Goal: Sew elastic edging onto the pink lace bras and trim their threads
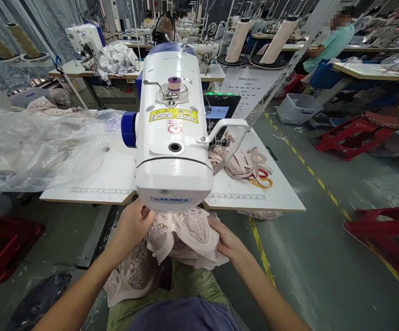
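Observation:
A pale pink lace bra (pixel 194 230) hangs at the front edge of the table, below the head of a white sewing machine (pixel 175 174). My left hand (pixel 135 223) is closed on its left side, with the fingertips partly hidden behind the machine head. On the other side, my right hand (pixel 225 239) pinches the bra's edge between thumb and fingers. Another lace bra (pixel 133 273) lies over my lap, under the left forearm. The needle area is out of sight behind the machine head.
Pink straps (pixel 239 163) and scissors with red and orange handles (pixel 263 178) lie right of the machine. Clear plastic bags (pixel 40 147) cover the table's left part. Thread cones (pixel 238 41) stand behind. Red stools (pixel 389 234) flank the station. A person (pixel 335 41) sits at back right.

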Demonstrator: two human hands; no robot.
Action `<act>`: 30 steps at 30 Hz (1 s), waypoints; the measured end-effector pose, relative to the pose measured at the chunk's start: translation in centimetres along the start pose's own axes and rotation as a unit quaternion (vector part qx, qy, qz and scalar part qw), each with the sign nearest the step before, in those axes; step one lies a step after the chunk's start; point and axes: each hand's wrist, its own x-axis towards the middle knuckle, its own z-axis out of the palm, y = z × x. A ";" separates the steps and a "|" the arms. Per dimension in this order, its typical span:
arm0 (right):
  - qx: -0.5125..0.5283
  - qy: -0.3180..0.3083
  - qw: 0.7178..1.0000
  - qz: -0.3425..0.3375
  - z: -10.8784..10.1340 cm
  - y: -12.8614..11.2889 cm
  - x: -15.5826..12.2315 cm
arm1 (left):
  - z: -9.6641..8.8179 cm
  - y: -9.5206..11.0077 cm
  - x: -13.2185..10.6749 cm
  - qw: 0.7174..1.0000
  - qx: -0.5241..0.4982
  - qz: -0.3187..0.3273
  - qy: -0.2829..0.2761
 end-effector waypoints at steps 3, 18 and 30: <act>-0.010 0.058 0.997 -0.054 0.1 -2.1 -1.5 | -0.2 -0.1 -1.6 0.998 0.028 0.016 0.051; -0.480 -0.215 0.833 -0.175 11.9 -4.2 -6.6 | 2.2 3.3 -5.0 0.988 -0.036 0.046 -0.144; -0.560 -0.049 0.792 -0.241 10.9 -4.5 0.0 | 2.3 -0.6 -0.1 0.995 -0.065 -0.013 0.073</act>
